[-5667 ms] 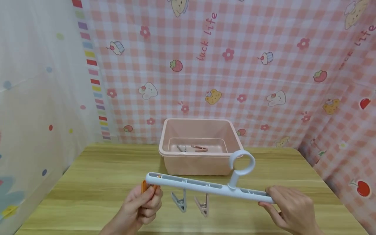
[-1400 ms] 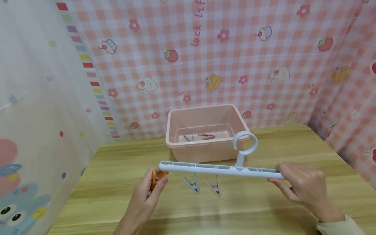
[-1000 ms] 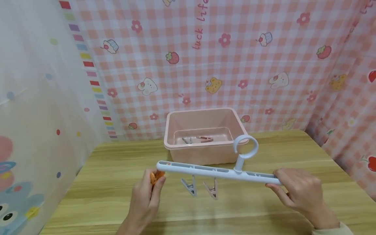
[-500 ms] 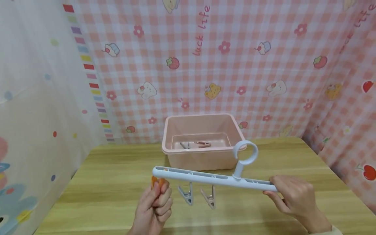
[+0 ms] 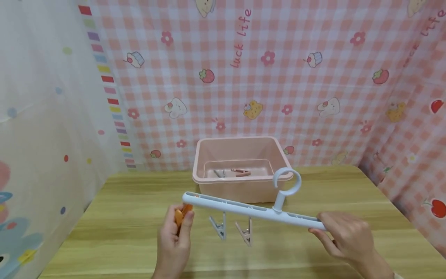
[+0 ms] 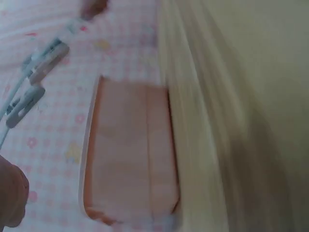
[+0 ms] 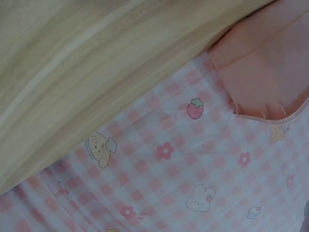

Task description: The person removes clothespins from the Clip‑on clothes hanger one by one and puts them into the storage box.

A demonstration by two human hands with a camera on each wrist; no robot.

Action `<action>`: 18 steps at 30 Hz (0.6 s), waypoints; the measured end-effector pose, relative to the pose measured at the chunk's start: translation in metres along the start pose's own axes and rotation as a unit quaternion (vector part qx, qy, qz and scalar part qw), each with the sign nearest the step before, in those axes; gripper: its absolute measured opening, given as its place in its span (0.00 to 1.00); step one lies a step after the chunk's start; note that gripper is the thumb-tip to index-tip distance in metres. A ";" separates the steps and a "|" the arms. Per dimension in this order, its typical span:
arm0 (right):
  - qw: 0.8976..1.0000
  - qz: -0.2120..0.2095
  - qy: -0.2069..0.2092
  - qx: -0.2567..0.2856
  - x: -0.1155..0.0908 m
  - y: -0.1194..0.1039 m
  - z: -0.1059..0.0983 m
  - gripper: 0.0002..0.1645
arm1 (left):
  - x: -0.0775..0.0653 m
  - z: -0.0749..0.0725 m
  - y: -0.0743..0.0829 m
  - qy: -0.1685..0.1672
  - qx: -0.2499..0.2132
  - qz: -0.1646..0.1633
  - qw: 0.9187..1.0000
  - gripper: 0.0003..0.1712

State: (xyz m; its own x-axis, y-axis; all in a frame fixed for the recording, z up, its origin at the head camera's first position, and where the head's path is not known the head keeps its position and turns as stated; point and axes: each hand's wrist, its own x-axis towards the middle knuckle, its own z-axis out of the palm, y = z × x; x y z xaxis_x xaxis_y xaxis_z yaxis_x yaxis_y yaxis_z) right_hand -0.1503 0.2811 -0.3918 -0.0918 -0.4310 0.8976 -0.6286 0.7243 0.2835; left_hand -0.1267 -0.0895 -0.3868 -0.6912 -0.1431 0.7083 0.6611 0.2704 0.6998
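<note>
My left hand [image 5: 173, 240] pinches an orange clip [image 5: 183, 214] between thumb and fingers, right under the left end of a pale blue hanger [image 5: 237, 208]. Part of the clip is hidden by the fingers and the bar. At the bar's other end, my right hand [image 5: 348, 237] grips it, thumb below. The hanger is held above the table, left end higher, its round hook upward. A grey-blue clip [image 5: 219, 228] and a pinkish clip [image 5: 246, 232] hang from its underside. In the left wrist view, both hanging clips [image 6: 26, 105] show at upper left.
Behind the hanger, a pink plastic bin [image 5: 240, 190] stands on the wooden table [image 5: 132, 217]. Inside it lie a grey clip [image 5: 219, 173] and a reddish-pink clip [image 5: 241, 173]. A checked pink curtain [image 5: 230, 89] hangs behind the table.
My left hand has turned on the orange clip, its curled knuckles swinging away and the thumb now upright along it. The hanger's left end has risen slightly. My right hand keeps its grip.
</note>
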 end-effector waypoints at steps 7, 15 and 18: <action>0.999 0.027 -0.003 0.021 -0.005 -0.003 -0.001 0.34 | 0.006 -0.004 -0.007 -0.001 0.116 0.152 0.981 0.13; 0.998 0.062 -0.003 -0.012 -0.004 -0.004 0.001 0.36 | 0.000 -0.001 -0.007 -0.074 0.093 0.056 0.991 0.02; 0.997 0.069 -0.005 -0.019 -0.004 -0.004 0.002 0.36 | -0.001 0.000 -0.011 -0.095 0.085 0.019 0.992 0.01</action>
State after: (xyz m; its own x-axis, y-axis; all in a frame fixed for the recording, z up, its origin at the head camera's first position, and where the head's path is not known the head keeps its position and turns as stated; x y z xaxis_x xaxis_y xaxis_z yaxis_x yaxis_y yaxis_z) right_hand -0.1489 0.2794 -0.3973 -0.1828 -0.3311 0.9257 -0.5792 0.7971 0.1707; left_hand -0.1331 -0.0925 -0.3950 -0.7198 0.0481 0.6925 0.6403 0.4314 0.6356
